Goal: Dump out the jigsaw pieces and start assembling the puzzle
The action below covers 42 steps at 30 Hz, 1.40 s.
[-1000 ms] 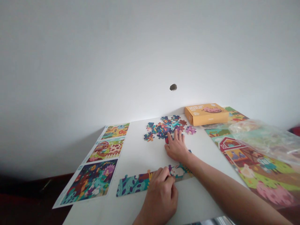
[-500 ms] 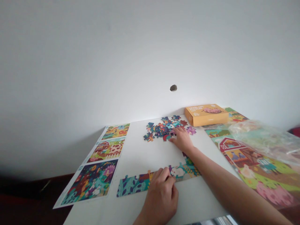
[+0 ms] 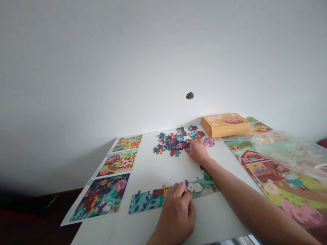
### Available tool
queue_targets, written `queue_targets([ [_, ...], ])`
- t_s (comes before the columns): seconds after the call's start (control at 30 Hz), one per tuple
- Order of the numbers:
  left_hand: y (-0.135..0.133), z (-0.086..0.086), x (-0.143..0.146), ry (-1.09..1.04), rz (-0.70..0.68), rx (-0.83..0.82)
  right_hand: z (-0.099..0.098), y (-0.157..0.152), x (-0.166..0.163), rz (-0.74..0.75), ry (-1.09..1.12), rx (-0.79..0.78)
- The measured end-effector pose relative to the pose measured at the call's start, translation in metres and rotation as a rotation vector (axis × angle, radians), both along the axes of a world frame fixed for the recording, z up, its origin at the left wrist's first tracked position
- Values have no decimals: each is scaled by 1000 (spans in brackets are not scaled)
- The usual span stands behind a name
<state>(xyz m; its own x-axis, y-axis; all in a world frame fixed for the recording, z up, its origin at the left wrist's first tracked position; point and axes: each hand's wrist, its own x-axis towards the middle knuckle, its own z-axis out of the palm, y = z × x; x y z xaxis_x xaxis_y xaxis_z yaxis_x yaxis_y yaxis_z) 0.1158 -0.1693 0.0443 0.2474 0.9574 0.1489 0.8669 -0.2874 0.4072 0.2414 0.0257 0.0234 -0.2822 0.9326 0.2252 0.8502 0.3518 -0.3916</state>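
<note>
Two hands work on one white table (image 3: 158,170). The left hand (image 3: 177,211), fingers curled narrow, rests on the one joined puzzle strip (image 3: 145,200) at the near side; whether it grips anything I cannot tell. The right hand (image 3: 198,151), fingers slightly spread, touches the right edge of one heap of loose pieces (image 3: 172,141), overlapped beyond counting, at the far side; its hold is unclear. One orange box (image 3: 227,126) sits far right, three printed pictures (image 3: 102,199) left.
</note>
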Motion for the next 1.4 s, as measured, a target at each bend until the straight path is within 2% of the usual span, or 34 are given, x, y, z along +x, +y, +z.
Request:
queue_targets([
  [0.3, 1, 0, 0, 3, -1, -12, -3, 3, 0, 17, 11, 21],
  [0.57, 0, -1, 1, 4, 3, -3, -5, 5, -1, 51, 120, 53],
  [0.8, -1, 0, 0, -2, -8, 31, -5, 8, 6, -212, 188, 108],
  [0.93, -1, 1, 0, 0, -6, 22, -7, 11, 7, -246, 303, 46],
  [1.1, -1, 2, 0, 6, -7, -5, -9, 16, 8, -275, 482, 107],
  [1.2, -1, 1, -1, 2, -10, -14, -9, 17, 10, -335, 542, 74],
  [1.4, -1, 1, 0, 0, -11, -12, -2, 14, 11, -510, 434, 3],
])
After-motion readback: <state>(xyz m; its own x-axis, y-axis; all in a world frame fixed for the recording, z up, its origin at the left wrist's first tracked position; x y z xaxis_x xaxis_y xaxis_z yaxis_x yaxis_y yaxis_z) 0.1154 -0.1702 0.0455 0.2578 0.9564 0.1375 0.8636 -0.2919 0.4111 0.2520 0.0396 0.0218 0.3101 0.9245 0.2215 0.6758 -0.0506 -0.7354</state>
